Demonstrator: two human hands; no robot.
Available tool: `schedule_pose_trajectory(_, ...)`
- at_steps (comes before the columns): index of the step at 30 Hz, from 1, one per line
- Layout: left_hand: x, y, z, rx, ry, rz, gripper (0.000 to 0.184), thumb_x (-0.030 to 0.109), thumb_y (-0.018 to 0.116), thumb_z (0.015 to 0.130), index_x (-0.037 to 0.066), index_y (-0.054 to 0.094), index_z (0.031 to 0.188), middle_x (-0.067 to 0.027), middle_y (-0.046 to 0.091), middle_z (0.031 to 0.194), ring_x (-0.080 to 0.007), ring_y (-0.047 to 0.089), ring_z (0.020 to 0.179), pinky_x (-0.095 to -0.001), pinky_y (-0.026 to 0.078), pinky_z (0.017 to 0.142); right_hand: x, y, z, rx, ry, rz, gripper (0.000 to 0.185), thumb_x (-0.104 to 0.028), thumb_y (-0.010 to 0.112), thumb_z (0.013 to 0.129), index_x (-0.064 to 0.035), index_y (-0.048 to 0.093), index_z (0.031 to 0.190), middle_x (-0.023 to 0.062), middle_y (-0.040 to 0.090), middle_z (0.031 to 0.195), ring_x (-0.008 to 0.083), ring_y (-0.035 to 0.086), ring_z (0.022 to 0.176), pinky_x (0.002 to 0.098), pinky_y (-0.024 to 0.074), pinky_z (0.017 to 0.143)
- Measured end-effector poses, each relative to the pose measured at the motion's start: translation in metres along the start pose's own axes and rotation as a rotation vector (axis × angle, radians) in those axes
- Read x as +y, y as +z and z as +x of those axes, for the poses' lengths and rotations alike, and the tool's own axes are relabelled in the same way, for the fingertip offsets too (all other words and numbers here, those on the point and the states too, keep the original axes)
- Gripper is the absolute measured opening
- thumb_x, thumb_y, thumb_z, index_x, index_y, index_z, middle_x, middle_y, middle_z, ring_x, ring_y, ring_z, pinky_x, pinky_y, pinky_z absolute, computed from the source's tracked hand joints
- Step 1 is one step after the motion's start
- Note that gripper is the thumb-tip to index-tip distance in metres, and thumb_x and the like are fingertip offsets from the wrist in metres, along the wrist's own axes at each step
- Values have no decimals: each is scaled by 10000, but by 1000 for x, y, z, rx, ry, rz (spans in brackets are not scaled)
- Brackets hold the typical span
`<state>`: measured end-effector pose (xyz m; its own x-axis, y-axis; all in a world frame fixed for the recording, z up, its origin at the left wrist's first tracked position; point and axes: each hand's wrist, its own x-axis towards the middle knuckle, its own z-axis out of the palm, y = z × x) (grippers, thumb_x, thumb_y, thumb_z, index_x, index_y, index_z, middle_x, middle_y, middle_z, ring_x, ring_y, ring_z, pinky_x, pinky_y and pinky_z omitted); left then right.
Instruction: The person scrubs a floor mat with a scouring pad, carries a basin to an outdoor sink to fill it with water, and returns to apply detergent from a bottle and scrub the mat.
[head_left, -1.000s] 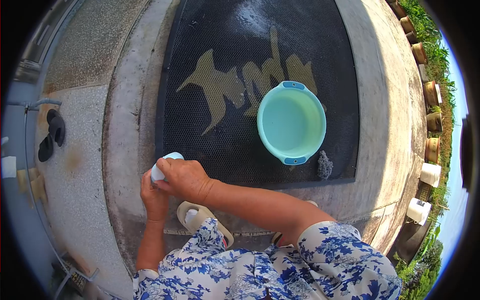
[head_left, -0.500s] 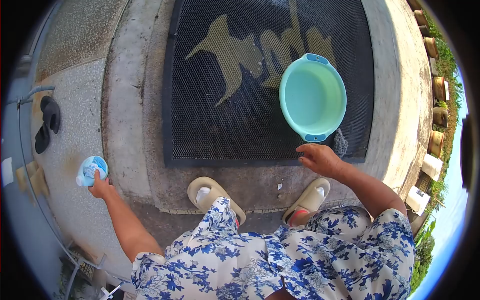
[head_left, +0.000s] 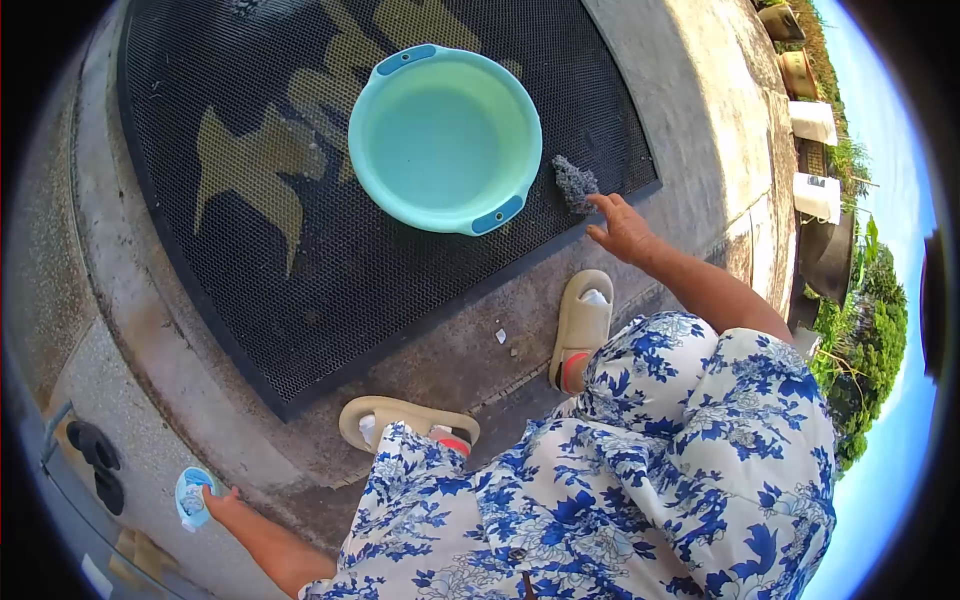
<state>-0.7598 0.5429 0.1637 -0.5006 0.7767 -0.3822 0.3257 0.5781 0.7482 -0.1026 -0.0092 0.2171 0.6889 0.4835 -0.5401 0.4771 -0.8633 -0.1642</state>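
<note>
Reaching for fuzzy grey scrubbing pad (head_left: 575, 184) seems step in hand in head view; lifting it would call for right grip (head_left: 627, 233) to close round it. Pad lies on black honeycomb-textured mat (head_left: 390, 310), between 3 and 4 o'clock from round mint-green plastic basin (head_left: 440, 150). Right grip: fingers loosely spread, tips at pad's edge, contact cannot be told. Left grip (head_left: 219, 504), 8 o'clock in view: wrapped round pale-blue plastic bottle (head_left: 190, 490).
</note>
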Motion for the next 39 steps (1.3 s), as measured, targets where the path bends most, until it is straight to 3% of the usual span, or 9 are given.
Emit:
schedule_pose_trajectory(2,22,38,-51,59,-221,-22,733,311,651,850,49,295,1434,-174,329,1432,-309,375,1279,-508,427,964,12,18,2,110,36,34,603,-203,699,807,-107,431,1338,179,476,1290,347,510,1144,409,434,980)
schedule_pose_trajectory(6,50,122,-187,-593,42,286,753,286,604,891,54,184,1472,-153,281,1474,-306,404,1280,-459,437,948,20,44,34,346,-44,70,686,-234,725,779,-149,390,1372,143,403,1349,381,469,1171,453,439,968)
schedule_pose_trajectory(12,98,274,-374,-920,180,455,851,422,600,902,43,121,1494,-156,269,1498,-298,416,1281,-404,484,869,14,59,79,434,-230,17,532,-237,744,748,-206,532,1236,80,494,1215,281,507,1001,395,464,875)
schedule_pose_trajectory(15,85,334,-428,-966,126,409,937,455,620,879,9,67,1490,-202,263,1484,-322,404,1291,-449,483,870,16,70,70,482,-324,45,441,-240,737,720,-217,568,1127,38,519,1100,246,507,938,367,476,794)
schedule_pose_trajectory(20,33,377,-446,-939,-45,322,617,236,592,906,-30,305,1383,-190,465,1329,-343,533,1160,-509,512,857,83,58,122,618,-433,-102,427,-216,730,698,-222,559,1089,6,540,1020,222,539,842,348,502,686)
schedule_pose_trajectory(28,37,375,-458,-802,-130,207,471,122,564,911,-68,397,1308,-211,522,1264,-367,586,1102,-550,521,879,129,-10,210,851,128,72,416,-247,713,759,-167,552,1133,26,576,1050,254,551,891,360,486,788)
schedule_pose_trajectory(31,37,380,-465,-777,-124,193,466,109,560,909,-90,404,1299,-208,521,1243,-357,582,1094,-529,523,886,98,47,110,610,-250,182,501,-139,792,610,-180,565,1055,0,558,995,237,515,863,362,479,770)
schedule_pose_trajectory(35,38,377,-465,-738,-110,192,460,100,560,904,-94,413,1295,-214,519,1247,-360,582,1092,-530,524,883,114,74,60,649,-635,60,344,-197,699,702,-252,577,1018,-32,539,976,199,504,817,333,448,715)
schedule_pose_trajectory(39,36,377,-467,-754,-126,220,449,96,565,898,-91,430,1283,-211,522,1243,-360,584,1086,-522,531,870,181,29,165,889,-158,-79,414,-156,731,671,-217,536,1031,-1,525,1005,234,514,778,361,488,676)
